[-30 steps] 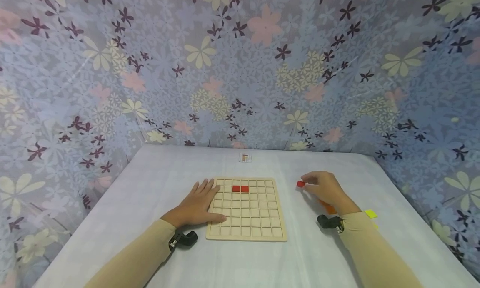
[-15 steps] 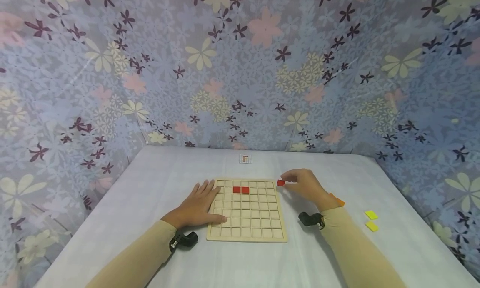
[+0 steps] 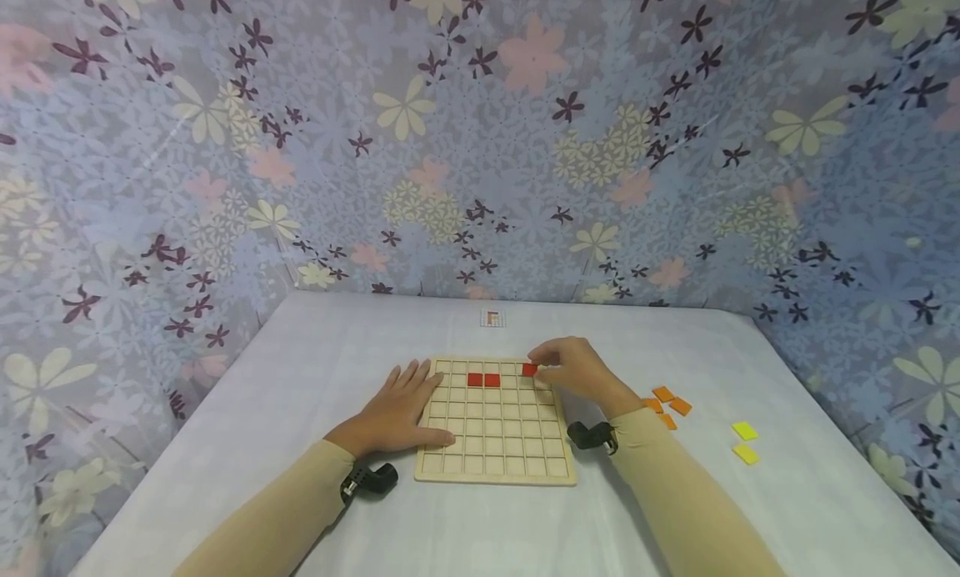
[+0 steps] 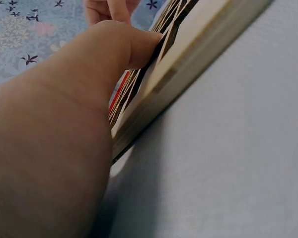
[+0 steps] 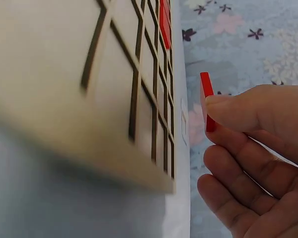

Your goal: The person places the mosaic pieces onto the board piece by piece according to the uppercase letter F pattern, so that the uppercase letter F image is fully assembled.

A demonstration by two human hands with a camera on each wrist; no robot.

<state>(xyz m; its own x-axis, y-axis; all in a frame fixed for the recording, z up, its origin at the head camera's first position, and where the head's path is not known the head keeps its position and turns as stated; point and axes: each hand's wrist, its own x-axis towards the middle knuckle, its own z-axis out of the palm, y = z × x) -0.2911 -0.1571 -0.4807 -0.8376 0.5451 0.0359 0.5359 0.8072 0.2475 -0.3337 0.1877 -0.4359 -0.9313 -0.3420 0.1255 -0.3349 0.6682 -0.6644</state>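
A wooden grid board (image 3: 491, 427) lies on the white-covered table, with two red square tiles (image 3: 492, 380) side by side in its second row area near the far edge. My left hand (image 3: 397, 410) rests on the board's left edge, fingers straight and thumb over the lower left cells. Between thumb and forefinger my right hand (image 3: 581, 373) pinches a third red tile (image 5: 207, 101), held above the board's far right corner. In the right wrist view that tile is seen edge-on, apart from the board. The left wrist view shows the left thumb (image 4: 139, 47) against the board's rim.
Several orange tiles (image 3: 663, 393) lie loose right of the board, partly behind the right sleeve. Two yellow tiles (image 3: 746, 431) lie farther right. A small printed grid card (image 3: 492, 318) lies beyond the board, near the table's far edge. Flowered cloth (image 3: 480, 143) hangs behind.
My right hand has moved left with the red tile, from beside the orange tiles to over the board's far right corner. The orange tiles have come into view. My left hand stays put.
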